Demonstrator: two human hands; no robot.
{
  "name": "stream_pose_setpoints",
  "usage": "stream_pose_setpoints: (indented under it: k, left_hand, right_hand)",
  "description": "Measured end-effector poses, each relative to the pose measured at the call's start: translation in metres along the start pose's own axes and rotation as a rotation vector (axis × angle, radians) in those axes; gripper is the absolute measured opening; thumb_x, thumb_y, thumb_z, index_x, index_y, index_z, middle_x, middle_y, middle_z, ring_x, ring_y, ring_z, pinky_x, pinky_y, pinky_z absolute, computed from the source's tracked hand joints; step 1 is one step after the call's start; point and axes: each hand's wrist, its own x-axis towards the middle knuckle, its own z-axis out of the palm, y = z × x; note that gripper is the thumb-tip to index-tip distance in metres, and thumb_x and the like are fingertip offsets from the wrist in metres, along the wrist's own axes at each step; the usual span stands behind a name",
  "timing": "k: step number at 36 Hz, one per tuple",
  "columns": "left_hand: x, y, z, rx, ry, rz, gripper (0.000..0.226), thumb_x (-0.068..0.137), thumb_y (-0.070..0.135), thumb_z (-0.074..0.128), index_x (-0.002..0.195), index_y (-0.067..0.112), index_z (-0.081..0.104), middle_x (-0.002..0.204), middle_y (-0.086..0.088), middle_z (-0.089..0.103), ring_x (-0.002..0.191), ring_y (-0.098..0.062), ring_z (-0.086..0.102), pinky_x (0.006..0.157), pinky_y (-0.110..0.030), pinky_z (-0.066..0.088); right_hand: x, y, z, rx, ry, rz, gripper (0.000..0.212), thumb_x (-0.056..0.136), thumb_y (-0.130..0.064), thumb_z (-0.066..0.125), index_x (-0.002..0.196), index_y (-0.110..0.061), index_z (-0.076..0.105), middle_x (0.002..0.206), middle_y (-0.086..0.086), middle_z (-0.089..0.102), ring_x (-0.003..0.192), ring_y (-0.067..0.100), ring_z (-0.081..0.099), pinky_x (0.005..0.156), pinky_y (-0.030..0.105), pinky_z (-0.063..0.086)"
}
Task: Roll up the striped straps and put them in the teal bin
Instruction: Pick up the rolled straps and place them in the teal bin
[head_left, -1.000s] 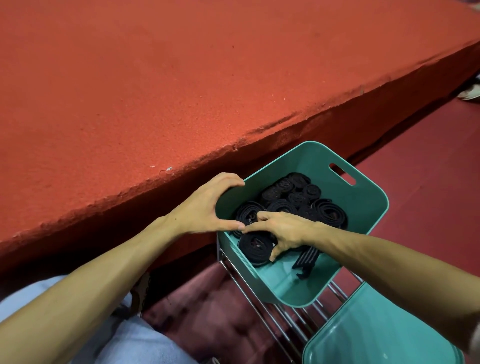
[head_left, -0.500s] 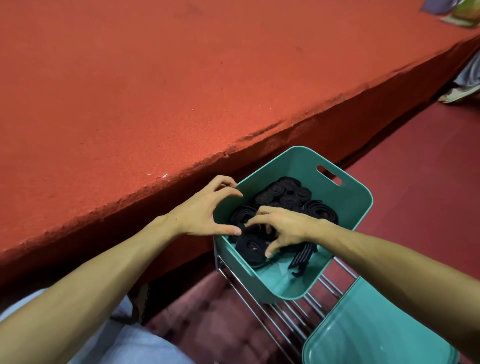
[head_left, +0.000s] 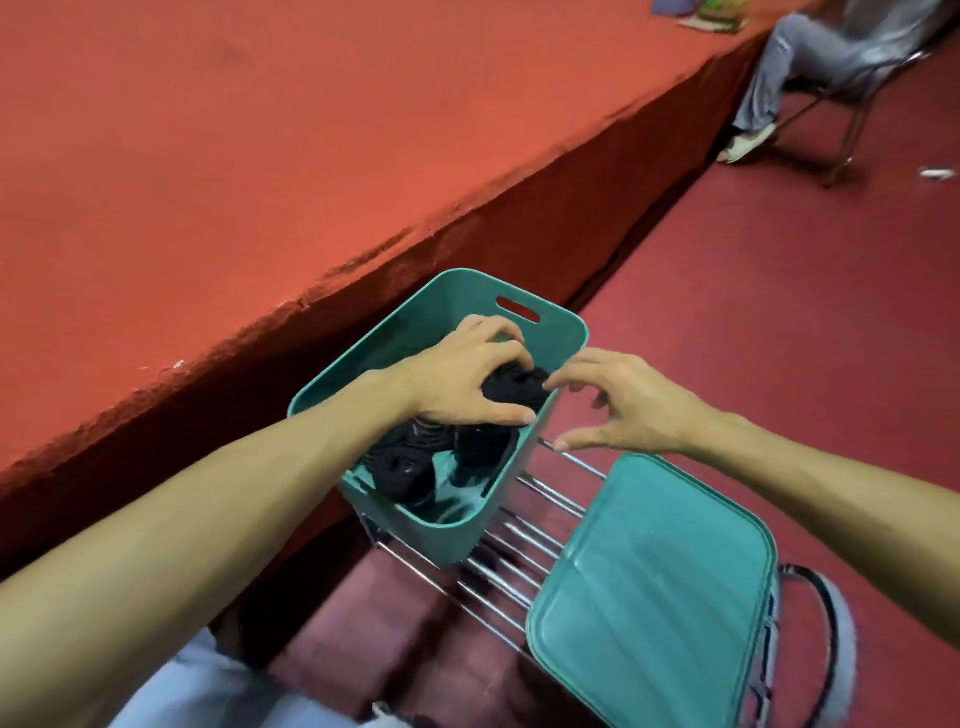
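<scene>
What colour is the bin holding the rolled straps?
Teal; the bin around the straps shows best in the head view.

Teal bin (head_left: 558, 332): rectangular plastic, rounded corners, handle slot in far wall, open-topped, centre of frame on chrome wire rack (head_left: 519, 566). Rolled straps (head_left: 400, 472): dark coils heaped inside it; stripes faint, count unclear.

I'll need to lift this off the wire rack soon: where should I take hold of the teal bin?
Take the teal bin by the oval handle slot in its far end wall, fingers hooked in from outside. It's the only cutout showing; the long walls are smooth. The left hand grips rolled straps inside, so approach from the far end.
</scene>
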Motion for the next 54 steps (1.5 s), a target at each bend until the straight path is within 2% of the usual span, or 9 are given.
stream_pose_setpoints:
  k: [3, 6, 13, 19, 23, 31, 42, 49, 54]
  left_hand:
    - [0.029, 0.032, 0.013, -0.001, -0.048, 0.078, 0.075, 0.076, 0.073, 0.056, 0.127, 0.017, 0.057, 0.132, -0.004, 0.044, 0.127, -0.024, 0.032, 0.112, -0.035, 0.027]
    - [0.051, 0.064, 0.033, -0.022, -0.107, 0.120, 0.060, 0.086, 0.052, 0.068, 0.131, 0.016, 0.054, 0.133, -0.004, 0.042, 0.125, -0.021, 0.032, 0.108, -0.030, 0.028]
    - [0.076, 0.115, 0.108, -0.109, -0.280, 0.054, 0.059, 0.090, 0.047, 0.065, 0.136, 0.013, 0.049, 0.137, -0.010, 0.043, 0.128, -0.027, 0.038, 0.111, -0.043, 0.033]
    - [0.073, 0.104, 0.164, -0.117, -0.467, -0.149, 0.068, 0.091, 0.048, 0.062, 0.145, 0.017, 0.036, 0.144, -0.013, 0.033, 0.134, -0.033, 0.031, 0.112, -0.044, 0.030]
    - [0.069, 0.098, 0.185, -0.138, -0.498, -0.285, 0.075, 0.091, 0.051, 0.061, 0.150, 0.020, 0.027, 0.149, -0.014, 0.027, 0.139, -0.035, 0.025, 0.115, -0.049, 0.027]
    - [0.058, 0.089, 0.211, -0.140, -0.579, -0.348, 0.075, 0.093, 0.050, 0.058, 0.151, 0.026, 0.018, 0.152, -0.016, 0.027, 0.138, -0.040, 0.026, 0.112, -0.049, 0.027]
    - [0.056, 0.091, 0.214, -0.214, -0.544, -0.375, 0.075, 0.094, 0.046, 0.059, 0.153, 0.023, 0.018, 0.151, -0.013, 0.025, 0.140, -0.038, 0.023, 0.112, -0.049, 0.027]
    - [0.054, 0.091, 0.212, -0.250, -0.436, -0.494, 0.074, 0.093, 0.042, 0.061, 0.152, 0.026, 0.018, 0.143, -0.018, 0.030, 0.136, -0.038, 0.026, 0.110, -0.047, 0.029]
    - [0.057, 0.090, 0.204, -0.261, -0.374, -0.593, 0.085, 0.091, 0.046, 0.061, 0.154, 0.031, 0.006, 0.142, -0.019, 0.033, 0.136, -0.037, 0.027, 0.109, -0.048, 0.028]
  right_hand:
    - [-0.038, 0.012, -0.010, 0.044, 0.077, 0.124, 0.078, 0.063, -0.072, 0.067, 0.122, -0.021, 0.065, 0.108, -0.004, 0.060, 0.094, 0.010, 0.057, 0.076, 0.023, 0.051]
    - [-0.081, 0.032, -0.007, 0.073, 0.116, 0.298, 0.083, 0.059, -0.075, 0.065, 0.123, -0.022, 0.064, 0.111, -0.004, 0.059, 0.095, 0.010, 0.059, 0.075, 0.031, 0.056]
    - [-0.183, 0.078, 0.042, 0.033, -0.014, 0.690, 0.066, 0.070, -0.055, 0.081, 0.121, -0.017, 0.062, 0.106, 0.001, 0.060, 0.089, 0.016, 0.058, 0.074, 0.023, 0.036]
    - [-0.223, 0.085, 0.083, 0.073, -0.093, 0.850, 0.074, 0.071, -0.057, 0.079, 0.129, -0.018, 0.056, 0.120, 0.005, 0.060, 0.096, 0.015, 0.053, 0.088, 0.027, 0.041]
    - [-0.212, 0.084, 0.095, 0.079, -0.093, 0.931, 0.087, 0.068, -0.064, 0.077, 0.138, -0.023, 0.045, 0.131, 0.006, 0.053, 0.124, 0.025, 0.049, 0.100, 0.034, 0.042]
    - [-0.207, 0.072, 0.125, 0.281, -0.217, 1.120, 0.117, 0.064, -0.058, 0.084, 0.151, -0.030, 0.012, 0.149, 0.020, 0.015, 0.125, 0.039, 0.050, 0.106, 0.042, 0.042]
    - [-0.208, 0.072, 0.137, 0.285, -0.229, 1.101, 0.114, 0.065, -0.056, 0.084, 0.149, -0.036, 0.011, 0.147, 0.013, 0.016, 0.118, 0.038, 0.053, 0.102, 0.043, 0.046]
    - [-0.195, 0.069, 0.141, 0.347, -0.104, 1.070, 0.110, 0.066, -0.051, 0.085, 0.150, -0.032, 0.015, 0.154, 0.009, 0.011, 0.121, 0.035, 0.052, 0.100, 0.044, 0.045]
    - [-0.183, 0.072, 0.137, 0.382, -0.044, 1.116, 0.114, 0.070, -0.045, 0.085, 0.153, -0.033, 0.008, 0.158, 0.011, -0.006, 0.115, 0.038, 0.056, 0.102, 0.043, 0.045]
